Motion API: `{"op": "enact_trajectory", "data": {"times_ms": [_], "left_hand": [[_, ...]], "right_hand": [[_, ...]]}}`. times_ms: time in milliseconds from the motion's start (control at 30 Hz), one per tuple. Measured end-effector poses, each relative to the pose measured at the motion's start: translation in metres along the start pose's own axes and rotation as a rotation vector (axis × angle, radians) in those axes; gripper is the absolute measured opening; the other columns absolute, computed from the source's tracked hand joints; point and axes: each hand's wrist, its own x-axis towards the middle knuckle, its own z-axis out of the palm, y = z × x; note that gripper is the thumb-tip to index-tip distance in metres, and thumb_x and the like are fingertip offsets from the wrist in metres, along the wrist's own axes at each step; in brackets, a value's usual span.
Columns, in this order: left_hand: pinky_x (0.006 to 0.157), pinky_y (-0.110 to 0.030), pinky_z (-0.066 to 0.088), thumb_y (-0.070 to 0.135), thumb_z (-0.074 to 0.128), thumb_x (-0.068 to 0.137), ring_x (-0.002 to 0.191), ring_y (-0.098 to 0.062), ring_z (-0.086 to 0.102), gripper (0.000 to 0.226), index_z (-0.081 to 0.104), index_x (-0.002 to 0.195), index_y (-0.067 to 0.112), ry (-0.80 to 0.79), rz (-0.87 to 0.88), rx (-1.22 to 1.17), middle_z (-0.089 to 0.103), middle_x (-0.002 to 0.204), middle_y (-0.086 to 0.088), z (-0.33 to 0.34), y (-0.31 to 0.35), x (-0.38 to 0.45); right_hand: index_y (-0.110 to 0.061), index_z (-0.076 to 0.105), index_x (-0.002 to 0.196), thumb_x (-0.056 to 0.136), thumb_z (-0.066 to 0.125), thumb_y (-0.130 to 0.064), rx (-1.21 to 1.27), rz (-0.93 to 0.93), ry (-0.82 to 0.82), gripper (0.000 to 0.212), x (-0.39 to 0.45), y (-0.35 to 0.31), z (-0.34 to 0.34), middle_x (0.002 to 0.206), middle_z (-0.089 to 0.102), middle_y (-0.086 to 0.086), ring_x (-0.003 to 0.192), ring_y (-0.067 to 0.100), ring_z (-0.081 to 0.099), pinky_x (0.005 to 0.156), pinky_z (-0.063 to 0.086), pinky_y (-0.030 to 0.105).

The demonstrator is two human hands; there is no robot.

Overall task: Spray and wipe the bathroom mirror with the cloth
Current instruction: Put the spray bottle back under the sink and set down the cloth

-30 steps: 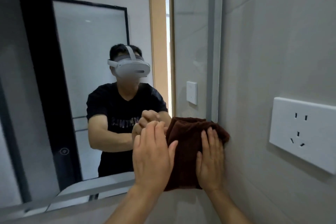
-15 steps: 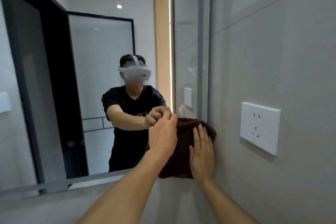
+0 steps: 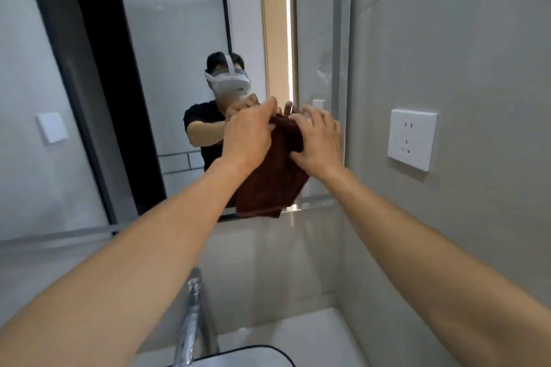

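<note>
A dark brown cloth hangs against the lower right part of the bathroom mirror. My left hand grips the cloth's top left corner, fingers curled over its edge. My right hand holds the cloth's top right part, fingers bent over the top and thumb pressing into the fabric. Both arms are stretched out toward the glass. The mirror shows a person in a black shirt with a white headset. No spray bottle is in view.
A white wall socket sits on the tiled wall right of the mirror. A chrome tap and a white basin lie below my arms. The mirror's lower edge runs just under the cloth.
Both hands went from lying flat on the cloth to gripping its top edge. The view has pulled back and tilted down, bringing the tap and basin into sight.
</note>
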Motion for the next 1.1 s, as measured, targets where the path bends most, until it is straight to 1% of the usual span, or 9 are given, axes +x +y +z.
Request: {"op": "enact_trajectory", "data": {"times_ms": [100,167,300,433,567,667,767,967,1100], "left_hand": [[0.067,-0.038,0.039,0.011,0.061,0.091,0.084,-0.033,0.063,0.013,0.056,0.103,0.012,0.02,-0.033,0.006,0.067,0.09,-0.012,-0.053,-0.018,-0.003],[0.073,-0.04,0.045,0.011,0.06,0.091,0.09,-0.031,0.062,0.016,0.056,0.106,0.012,0.03,-0.065,-0.024,0.068,0.098,-0.012,-0.088,-0.032,-0.012],[0.083,-0.041,0.049,0.01,0.062,0.089,0.091,-0.027,0.062,0.016,0.059,0.105,0.011,0.041,-0.14,-0.113,0.067,0.099,-0.007,-0.157,-0.056,-0.044],[0.083,-0.038,0.051,0.004,0.064,0.085,0.088,-0.025,0.065,0.018,0.063,0.102,0.009,-0.032,-0.191,-0.225,0.07,0.096,-0.009,-0.218,-0.076,-0.094],[0.074,-0.015,0.047,0.015,0.069,0.085,0.085,-0.011,0.064,0.02,0.062,0.104,0.015,-0.051,-0.292,-0.317,0.068,0.092,0.008,-0.267,-0.1,-0.164],[0.08,-0.016,0.048,0.044,0.076,0.078,0.093,-0.002,0.064,0.048,0.058,0.118,0.024,-0.128,-0.452,-0.43,0.068,0.108,0.012,-0.298,-0.124,-0.231],[0.07,-0.009,0.048,0.043,0.085,0.068,0.092,0.003,0.064,0.066,0.054,0.126,0.034,-0.222,-0.525,-0.439,0.061,0.113,0.016,-0.315,-0.144,-0.296],[0.079,-0.035,0.056,0.024,0.088,0.067,0.086,-0.008,0.072,0.037,0.068,0.098,0.031,-0.638,-0.726,-0.378,0.075,0.091,0.013,-0.324,-0.178,-0.376],[0.086,-0.048,0.06,0.007,0.077,0.082,0.097,-0.029,0.073,0.026,0.074,0.105,0.018,-0.529,-0.844,-0.418,0.076,0.099,-0.011,-0.32,-0.187,-0.405]], "right_hand": [[-0.026,0.057,0.106,0.068,0.081,-0.024,0.124,-0.031,-0.147,0.045,0.019,-0.046,-0.035,0.105,0.064,-0.004,0.106,0.024,0.059,0.089,0.045,0.035],[-0.029,0.05,0.093,0.069,0.082,-0.022,0.228,-0.021,-0.25,0.041,0.021,-0.078,-0.055,0.085,0.056,-0.009,0.088,0.019,0.055,0.069,0.04,0.026],[-0.026,0.05,0.096,0.071,0.085,-0.023,0.308,-0.077,-0.348,0.043,0.011,-0.15,-0.087,0.095,0.055,-0.008,0.091,0.016,0.053,0.067,0.036,0.022],[-0.037,0.063,0.091,0.08,0.081,-0.033,0.546,-0.103,-0.573,0.022,-0.013,-0.236,-0.115,0.094,0.066,-0.015,0.087,0.0,0.064,0.076,0.051,0.015],[-0.017,0.074,0.095,0.087,0.077,-0.032,0.626,-0.104,-0.634,0.017,-0.051,-0.308,-0.111,0.093,0.071,0.006,0.083,0.016,0.065,0.076,0.053,0.031],[-0.005,0.076,0.099,0.091,0.072,-0.027,0.685,-0.126,-0.722,0.023,-0.093,-0.348,-0.095,0.092,0.063,0.018,0.082,0.025,0.056,0.077,0.048,0.039],[-0.006,0.077,0.105,0.093,0.07,-0.021,0.792,-0.125,-0.82,0.02,-0.138,-0.374,-0.076,0.095,0.073,0.017,0.083,0.02,0.065,0.083,0.053,0.035],[-0.004,0.074,0.112,0.096,0.064,-0.006,1.091,0.071,-0.825,0.019,-0.187,-0.387,-0.045,0.105,0.076,0.009,0.093,0.012,0.071,0.092,0.057,0.023],[-0.009,0.076,0.107,0.096,0.066,-0.014,1.108,0.228,-0.774,0.016,-0.198,-0.381,-0.035,0.106,0.076,0.009,0.098,0.018,0.072,0.094,0.057,0.028]]}}
